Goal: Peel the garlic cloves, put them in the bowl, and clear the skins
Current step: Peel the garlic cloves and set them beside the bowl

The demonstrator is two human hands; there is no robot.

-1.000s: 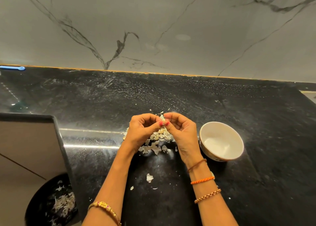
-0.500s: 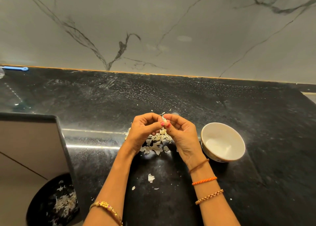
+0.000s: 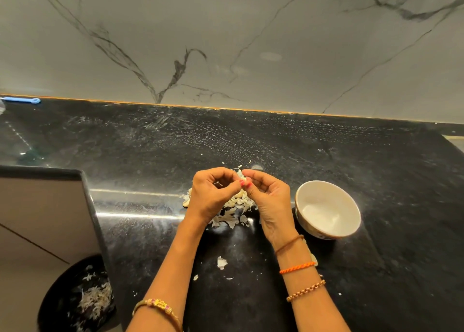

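View count: I work from one camera only, so no second view overlaps it.
Mount: worn on the person's head.
Facing: forward and steeply down onto the black bench [image 3: 326,156], marble wall [image 3: 226,43] across the top.
Nearness: close; both forearms enter from the bottom edge.
Lens: wide-angle; I see the bench's back edge bow.
Left margin: bin [image 3: 62,306] below bench level.

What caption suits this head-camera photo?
Both hands peel a garlic clove above a pile of skins, beside a white bowl.
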